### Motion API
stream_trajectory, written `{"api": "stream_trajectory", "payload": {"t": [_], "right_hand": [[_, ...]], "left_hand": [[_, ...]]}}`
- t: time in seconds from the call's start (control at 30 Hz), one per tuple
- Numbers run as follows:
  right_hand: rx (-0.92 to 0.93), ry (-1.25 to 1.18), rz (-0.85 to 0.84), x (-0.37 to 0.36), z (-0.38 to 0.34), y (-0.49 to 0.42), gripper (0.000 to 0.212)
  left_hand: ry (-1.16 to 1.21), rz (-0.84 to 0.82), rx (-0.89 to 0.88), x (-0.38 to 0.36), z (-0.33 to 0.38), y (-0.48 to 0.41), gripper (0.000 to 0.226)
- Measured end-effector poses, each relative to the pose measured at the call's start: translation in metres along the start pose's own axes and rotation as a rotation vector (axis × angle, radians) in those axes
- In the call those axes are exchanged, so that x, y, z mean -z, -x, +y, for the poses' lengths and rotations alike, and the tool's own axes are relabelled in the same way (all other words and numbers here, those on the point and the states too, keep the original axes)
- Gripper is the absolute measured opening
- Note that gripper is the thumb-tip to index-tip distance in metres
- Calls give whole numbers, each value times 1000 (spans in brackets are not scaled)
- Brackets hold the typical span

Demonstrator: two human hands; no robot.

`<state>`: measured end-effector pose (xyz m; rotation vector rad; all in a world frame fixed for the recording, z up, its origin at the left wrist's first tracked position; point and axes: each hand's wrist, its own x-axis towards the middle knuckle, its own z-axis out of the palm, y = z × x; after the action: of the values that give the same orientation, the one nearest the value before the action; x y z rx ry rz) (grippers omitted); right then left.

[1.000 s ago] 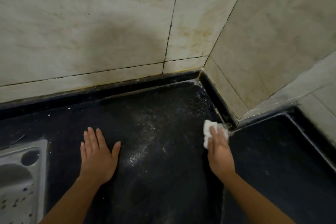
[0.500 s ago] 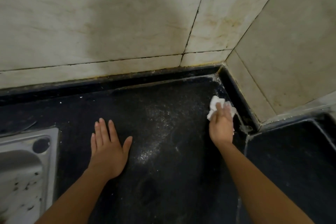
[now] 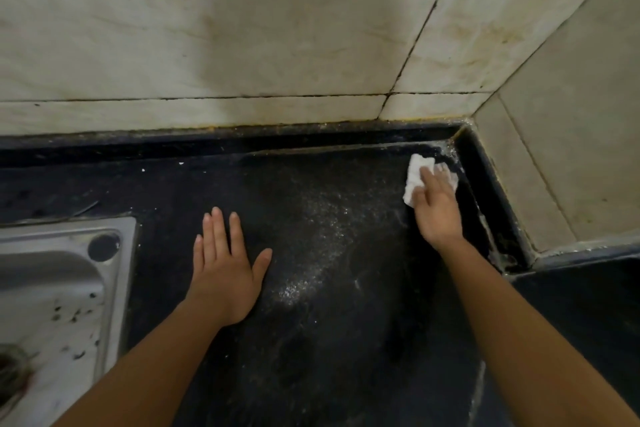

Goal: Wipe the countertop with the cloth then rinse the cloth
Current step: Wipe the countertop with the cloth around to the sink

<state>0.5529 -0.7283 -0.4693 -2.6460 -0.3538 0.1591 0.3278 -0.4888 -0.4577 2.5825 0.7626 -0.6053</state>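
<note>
Wipe stroke: cloth now at back-right corner of the black countertop.
Since 1.0 s ago the right hand has run the cloth along the raised right edge, from the tile pillar's near corner up to the back wall. Fingers lie fairly straight on top, pressing, not clenched. Left hand stays flat, fingers spread. The cloth is bunched, with its visible strip running roughly front to back. The pale dusting mid-counter looks unwiped, so rinsing at the sink is some way off.

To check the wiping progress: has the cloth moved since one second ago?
Yes. The cloth under the right hand went along the raised ledge, toward the back corner.
</note>
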Motion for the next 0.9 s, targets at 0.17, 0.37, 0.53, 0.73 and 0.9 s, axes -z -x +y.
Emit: {"api": "stream_trajectory", "payload": {"t": [0.17,0.37,0.53,0.73,0.9], "right_hand": [[235,48,-83,12,15,13,45],[-43,116,30,8,14,-34,47],[180,137,-98,-11,-23,-18,49],[465,224,-198,15,13,-3,54],[-149,262,-16,2,-5,-43,50]], "left_hand": [[2,-38,3,4,0,-1,76],[5,-47,1,4,1,0,73],[3,-51,12,4,2,1,72],[4,-52,13,5,1,1,72],[-1,-57,14,6,2,1,72]]}}
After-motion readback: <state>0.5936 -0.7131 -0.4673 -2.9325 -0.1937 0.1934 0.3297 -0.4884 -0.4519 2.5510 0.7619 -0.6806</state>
